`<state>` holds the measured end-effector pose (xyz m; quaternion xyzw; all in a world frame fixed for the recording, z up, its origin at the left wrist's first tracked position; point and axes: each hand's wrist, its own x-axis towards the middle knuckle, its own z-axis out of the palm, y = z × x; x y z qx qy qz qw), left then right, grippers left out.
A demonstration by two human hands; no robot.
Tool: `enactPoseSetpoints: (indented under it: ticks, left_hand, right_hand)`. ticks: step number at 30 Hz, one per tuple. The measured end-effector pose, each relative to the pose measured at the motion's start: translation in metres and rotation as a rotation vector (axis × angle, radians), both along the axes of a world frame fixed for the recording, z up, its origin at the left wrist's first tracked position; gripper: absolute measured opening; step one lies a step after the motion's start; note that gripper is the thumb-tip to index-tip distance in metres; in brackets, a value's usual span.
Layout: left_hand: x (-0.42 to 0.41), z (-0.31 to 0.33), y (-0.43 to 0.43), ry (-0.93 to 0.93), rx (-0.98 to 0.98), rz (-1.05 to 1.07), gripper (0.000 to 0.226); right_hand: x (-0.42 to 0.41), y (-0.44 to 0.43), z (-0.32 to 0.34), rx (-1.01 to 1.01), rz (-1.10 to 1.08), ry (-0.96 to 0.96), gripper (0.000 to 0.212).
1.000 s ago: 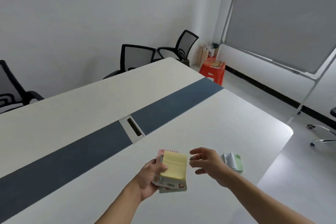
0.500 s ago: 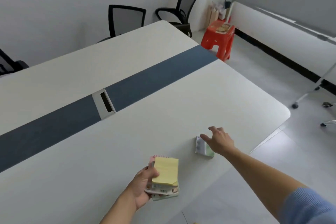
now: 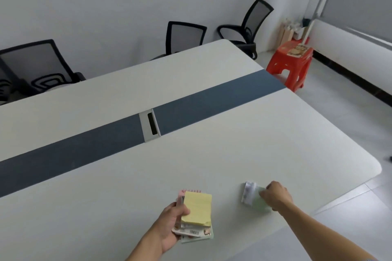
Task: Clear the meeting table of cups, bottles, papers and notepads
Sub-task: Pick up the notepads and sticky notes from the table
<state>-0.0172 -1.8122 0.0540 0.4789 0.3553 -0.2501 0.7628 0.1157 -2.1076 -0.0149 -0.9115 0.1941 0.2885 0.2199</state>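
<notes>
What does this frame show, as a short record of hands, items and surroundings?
left hand: holds stack of notepads, yellow one on top
right hand: fingers curled on green notepad
green notepad: flat on table, near its edge
table: white, blue strip, cable slot
around: black chairs, red stool

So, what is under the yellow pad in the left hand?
Under the yellow pad a pink spiral notepad shows at the top, a barcoded booklet and a pale green edge at the bottom. Their middles are covered, so the count is unclear.
</notes>
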Motion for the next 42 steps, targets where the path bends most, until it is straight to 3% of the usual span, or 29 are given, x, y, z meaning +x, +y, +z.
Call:
enactPoseSetpoints:
  ticks: [4, 7, 11, 18, 20, 27, 31, 35, 38, 42]
  left_hand:
    - [-0.003, 0.002, 0.003, -0.012, -0.012, 0.028, 0.047]
    - [-0.005, 0.0, 0.004, -0.014, -0.004, 0.024, 0.043]
    - [-0.008, -0.01, 0.008, 0.005, -0.006, 0.032, 0.038]
    - [-0.016, -0.017, 0.012, 0.027, -0.013, 0.074, 0.038]
    - [-0.02, -0.016, 0.015, 0.027, -0.016, 0.106, 0.036]
    - [-0.056, -0.005, 0.046, -0.02, -0.031, 0.255, 0.034]
    - [-0.082, 0.008, 0.07, -0.062, -0.019, 0.333, 0.038]
    - [-0.116, 0.026, 0.106, -0.148, -0.007, 0.426, 0.044]
    - [-0.145, 0.045, 0.136, -0.23, -0.001, 0.478, 0.043]
    - [-0.199, 0.07, 0.187, -0.335, 0.024, 0.536, 0.047]
  right_hand:
    - [-0.003, 0.016, -0.002, -0.028, 0.035, -0.229, 0.042]
    - [0.0, 0.029, -0.002, -0.099, 0.182, -0.158, 0.059]
    - [0.005, 0.03, -0.001, -0.187, 0.303, 0.008, 0.05]
    - [-0.012, 0.02, -0.001, -0.117, 0.296, 0.147, 0.032]
    - [-0.016, 0.022, -0.004, -0.028, 0.223, 0.211, 0.019]
    - [-0.022, 0.061, 0.009, 0.289, 0.163, 0.257, 0.019]
    - [-0.032, 0.114, 0.054, 0.747, 0.027, 0.161, 0.023]
    - [-0.07, 0.197, 0.115, 1.186, 0.02, 0.266, 0.021]
    - [-0.115, 0.256, 0.141, 1.211, 0.181, 0.361, 0.024]
    - [-0.178, 0.328, 0.156, 1.033, 0.281, 0.227, 0.023]
